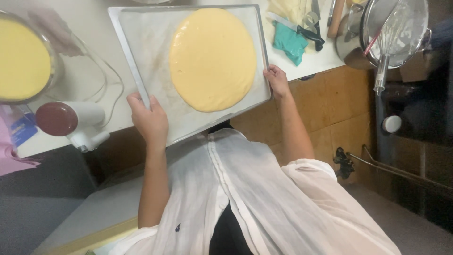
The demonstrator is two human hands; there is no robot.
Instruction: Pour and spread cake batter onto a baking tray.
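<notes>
A metal tray (141,42) sits in the upper middle of the frame, lined with paper and holding a smooth, round pool of yellow batter (212,59). The left hand (150,120) and right hand (277,81) clamp its near corners (fingertips hidden underneath). A bowl (23,59) at upper left is cut off and blurred.

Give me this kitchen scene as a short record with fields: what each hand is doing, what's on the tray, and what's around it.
left hand: left hand grips the near left edge of the baking tray
right hand: right hand holds the tray's right edge
tray contents: round pool of yellow batter
left of tray: bowl of batter, hand mixer
right of tray: teal cloth, sieve with whisk
</notes>
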